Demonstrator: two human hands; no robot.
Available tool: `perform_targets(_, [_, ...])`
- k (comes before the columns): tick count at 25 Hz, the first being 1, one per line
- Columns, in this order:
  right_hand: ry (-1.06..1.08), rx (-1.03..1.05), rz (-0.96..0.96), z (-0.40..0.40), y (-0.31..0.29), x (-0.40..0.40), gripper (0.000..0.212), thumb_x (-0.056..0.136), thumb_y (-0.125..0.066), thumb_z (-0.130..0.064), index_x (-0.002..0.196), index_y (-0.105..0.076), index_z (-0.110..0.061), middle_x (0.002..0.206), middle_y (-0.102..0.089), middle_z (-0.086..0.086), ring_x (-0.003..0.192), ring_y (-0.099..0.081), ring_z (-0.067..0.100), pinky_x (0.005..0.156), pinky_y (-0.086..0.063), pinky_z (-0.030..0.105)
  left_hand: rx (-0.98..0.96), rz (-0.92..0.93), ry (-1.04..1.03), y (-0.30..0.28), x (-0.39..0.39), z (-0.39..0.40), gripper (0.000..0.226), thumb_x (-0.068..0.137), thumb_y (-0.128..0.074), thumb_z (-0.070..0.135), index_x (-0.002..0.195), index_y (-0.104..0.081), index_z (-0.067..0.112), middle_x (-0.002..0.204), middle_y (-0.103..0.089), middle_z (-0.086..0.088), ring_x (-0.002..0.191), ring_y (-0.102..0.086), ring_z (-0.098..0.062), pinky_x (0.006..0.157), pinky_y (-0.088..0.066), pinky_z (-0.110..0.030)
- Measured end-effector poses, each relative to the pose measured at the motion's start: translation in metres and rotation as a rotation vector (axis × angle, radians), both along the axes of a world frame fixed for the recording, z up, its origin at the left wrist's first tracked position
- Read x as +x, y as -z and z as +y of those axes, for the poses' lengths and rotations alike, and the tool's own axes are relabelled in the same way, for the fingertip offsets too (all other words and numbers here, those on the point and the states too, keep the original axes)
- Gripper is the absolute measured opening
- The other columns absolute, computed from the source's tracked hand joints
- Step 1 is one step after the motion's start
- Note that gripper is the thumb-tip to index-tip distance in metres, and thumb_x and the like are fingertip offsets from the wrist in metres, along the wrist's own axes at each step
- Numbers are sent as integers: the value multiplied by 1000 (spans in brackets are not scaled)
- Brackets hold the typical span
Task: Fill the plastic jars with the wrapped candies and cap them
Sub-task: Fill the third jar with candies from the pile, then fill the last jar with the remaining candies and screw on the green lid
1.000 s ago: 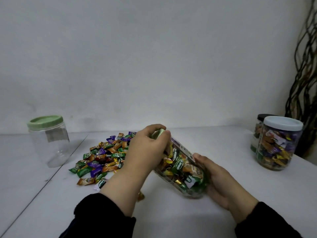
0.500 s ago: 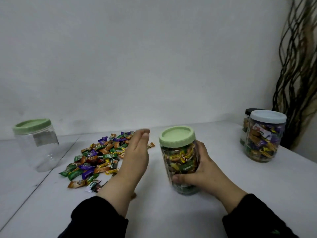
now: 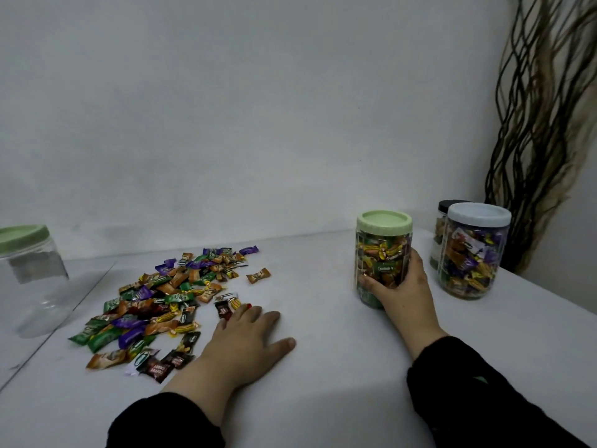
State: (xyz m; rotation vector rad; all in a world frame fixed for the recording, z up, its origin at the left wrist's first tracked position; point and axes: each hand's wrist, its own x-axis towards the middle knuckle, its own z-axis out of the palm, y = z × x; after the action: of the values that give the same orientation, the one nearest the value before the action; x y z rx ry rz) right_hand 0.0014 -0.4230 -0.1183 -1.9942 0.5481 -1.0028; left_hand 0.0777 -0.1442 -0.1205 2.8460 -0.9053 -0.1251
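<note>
L hand (image 3: 248,337) lies flat on the white table (image 3: 323,367), palm down, fingers straight & spread, holding nothing; it's nearest the camera, left of the filled jar (image 3: 382,263) & well apart from it. Fingertips reach the near-right edge of the candy pile (image 3: 168,299), touching or nearly touching a dark wrapper; can't tell which. Pile of loose wrapped candies spreads left of the filled jar.

R hand (image 3: 402,286) grips the filled jar low on its side, fingers curled round it, thumb across the front. Jar stands upright on the table, packed w/ candies, green lid (image 3: 384,222) on.

Just right of it: white-lid jar (image 3: 473,253), also full, not touching. Behind that, black-lid jar (image 3: 447,218), mostly hidden. Far left of the filled jar, at frame edge: empty jar (image 3: 29,279) w/ green cap. Dried twigs (image 3: 542,124) rise right of the jars, against the wall.
</note>
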Motion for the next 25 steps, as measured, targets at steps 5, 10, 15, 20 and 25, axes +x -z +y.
perform_targets(5, [235, -93, 30, -16, -3, 14, 103, 74, -83, -39, 151, -22, -9, 149, -32, 20, 136, -36, 39, 110, -39, 49, -6, 2, -4, 2, 2, 1, 74, 88, -29, 78, 152, -20, 41, 163, -15, 7, 152, -1, -17, 123, -9, -47])
perform_targets(10, [289, -326, 7, 7, 5, 24, 102, 70, -87, -27, 142, -14, -22, 147, -21, 25, 129, -38, 48, 102, -45, 58, 3, 13, -8, 4, 7, -2, 85, 78, -18, 85, 152, -20, 42, 162, -17, 8, 151, -3, -17, 122, -10, -46])
perform_targets(15, [270, -65, -9, -22, 8, 45, 112, 76, -83, -23, 154, -2, -21, 152, -31, 22, 134, -42, 41, 109, -40, 53, -23, 15, 1, 4, 10, -5, 86, 76, -17, 86, 151, -20, 43, 161, -17, 10, 150, -4, -15, 122, -10, -45])
perform_targets(20, [244, 49, -8, -55, 7, 72, 109, 78, -82, -23, 156, -7, -15, 151, -32, 21, 138, -38, 37, 115, -34, 48, -26, -7, -8, 9, 13, -5, 76, 86, -26, 80, 152, -18, 44, 161, -15, 10, 150, -3, -14, 122, -9, -44])
perform_targets(25, [266, 126, 57, -75, 5, 89, 108, 81, -80, -25, 157, -5, -11, 155, -25, 22, 143, -30, 36, 118, -30, 42, -23, -9, 3, 9, 13, -6, 75, 86, -26, 79, 152, -17, 43, 161, -14, 10, 151, -1, -15, 122, -7, -44])
